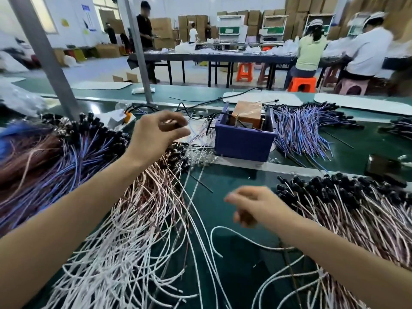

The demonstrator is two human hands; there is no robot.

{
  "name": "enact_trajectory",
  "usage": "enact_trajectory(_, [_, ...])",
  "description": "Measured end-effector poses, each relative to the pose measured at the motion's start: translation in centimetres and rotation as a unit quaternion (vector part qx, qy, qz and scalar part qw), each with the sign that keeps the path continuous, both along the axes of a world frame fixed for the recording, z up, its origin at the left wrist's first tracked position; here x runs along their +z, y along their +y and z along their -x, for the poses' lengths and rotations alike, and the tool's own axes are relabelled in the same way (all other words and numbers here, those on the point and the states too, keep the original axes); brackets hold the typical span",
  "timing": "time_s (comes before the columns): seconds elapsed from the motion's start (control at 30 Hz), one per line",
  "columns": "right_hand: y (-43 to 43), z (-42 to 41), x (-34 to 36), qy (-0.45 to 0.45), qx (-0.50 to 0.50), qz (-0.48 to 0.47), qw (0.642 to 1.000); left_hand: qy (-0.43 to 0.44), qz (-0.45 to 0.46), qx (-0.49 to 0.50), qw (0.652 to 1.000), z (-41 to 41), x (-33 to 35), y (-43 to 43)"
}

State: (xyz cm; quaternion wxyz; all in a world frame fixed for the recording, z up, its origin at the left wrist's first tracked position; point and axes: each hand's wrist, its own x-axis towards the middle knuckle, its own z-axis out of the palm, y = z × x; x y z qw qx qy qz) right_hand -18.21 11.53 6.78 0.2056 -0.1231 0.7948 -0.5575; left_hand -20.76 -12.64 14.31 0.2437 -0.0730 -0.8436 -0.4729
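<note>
The left hand (156,133) is raised, its fingers curled in toward the thumb. Something dark shows between them, but blur hides whether it is a held part or shadow, so I cannot tell what the grip holds. The right hand (256,206) hangs lower and nearer, fingers also curled and smeared by motion. Whether it holds anything cannot be told either.

Below the left hand lie the pink wires (156,192), their black ends (176,156) bunched just under the wrist. Below and just in front of the right hand, a single white wire (245,238) curves across the green mat (223,197) and runs under the right forearm.

The white wires (124,253) fan out under the left forearm. To the right of the right hand lies the capped pile (347,210), pink strands with black caps pointing away. A heap of blue wires (66,157) lies at far left.

Beyond both hands stands a purple box (243,139) with an orange block (247,112) in it, and more violet wires (301,132) lie just to its right.
</note>
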Motion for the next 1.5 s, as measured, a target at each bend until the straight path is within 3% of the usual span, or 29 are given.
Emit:
enact_trajectory(0.07, [-1.7, 0.5, 2.4, -0.147, -0.013, 0.169, 0.975, 0.061, -0.029, -0.057, 0.996, -2.0, 1.5, 3.5])
enact_trajectory(0.13, [-3.2, 0.6, 4.8, -0.231, -0.009, 0.298, 0.926, 0.118, 0.001, -0.09, 0.989, -3.6, 2.4, 6.8])
enact_trajectory(0.23, [-3.7, 0.6, 7.3, -0.205, -0.044, 0.404, 0.89, 0.193, 0.095, -0.132, 0.968, -5.9, 2.1, 9.6])
enact_trajectory(0.33, [-2.0, 1.0, 9.3, -0.222, -0.085, 0.451, 0.86, 0.282, 0.231, -0.198, 0.91, -7.6, -0.1, 10.3])
enact_trajectory(0.37, [-1.3, 1.1, 9.8, -0.225, -0.091, 0.471, 0.848, 0.292, 0.246, -0.225, 0.896, -8.1, -0.9, 10.4])
enact_trajectory(0.43, [-0.2, 1.2, 9.7, -0.175, -0.098, 0.468, 0.861, 0.268, 0.24, -0.281, 0.89, -8.7, -2.2, 10.1])
enact_trajectory(0.47, [0.1, 1.0, 9.5, -0.139, -0.097, 0.458, 0.872, 0.229, 0.212, -0.308, 0.899, -8.9, -2.5, 9.9])
enact_trajectory(0.53, [0.6, 0.5, 8.8, -0.077, -0.103, 0.441, 0.888, 0.113, 0.074, -0.327, 0.935, -9.0, -2.6, 9.5])
enact_trajectory(0.63, [0.7, 0.3, 7.8, -0.029, -0.114, 0.419, 0.9, -0.018, -0.161, -0.207, 0.965, -7.3, -1.4, 9.8])
enact_trajectory(0.7, [0.4, 0.3, 6.9, -0.015, -0.12, 0.401, 0.908, -0.111, -0.239, -0.165, 0.95, -5.2, -0.6, 10.3])
enact_trajectory(0.77, [-0.1, 0.3, 6.3, 0.005, -0.128, 0.369, 0.92, -0.154, -0.318, -0.184, 0.917, -3.4, 0.4, 11.0])
enact_trajectory(0.87, [-0.8, 0.2, 5.7, 0.007, -0.133, 0.353, 0.926, -0.147, -0.433, -0.202, 0.866, -1.7, 1.6, 11.7])
enact_trajectory(1.03, [-1.2, 0.5, 5.3, -0.015, -0.184, 0.363, 0.914, -0.084, -0.558, -0.138, 0.814, 0.6, 3.2, 11.2])
enact_trajectory(1.1, [-1.3, 0.9, 5.0, -0.028, -0.242, 0.385, 0.89, -0.035, -0.606, -0.099, 0.789, 1.8, 3.6, 10.3])
enact_trajectory(1.2, [-1.0, 1.5, 4.5, -0.068, -0.321, 0.457, 0.827, 0.024, -0.68, -0.03, 0.732, 4.1, 3.5, 8.1])
enact_trajectory(1.4, [-0.1, 2.7, 2.7, -0.133, -0.391, 0.463, 0.784, 0.004, -0.54, 0.191, 0.82, 8.3, 1.2, 3.3])
enact_trajectory(1.5, [-0.1, 3.3, 1.5, -0.119, -0.423, 0.418, 0.795, -0.045, -0.35, 0.181, 0.918, 9.7, -0.5, 1.7])
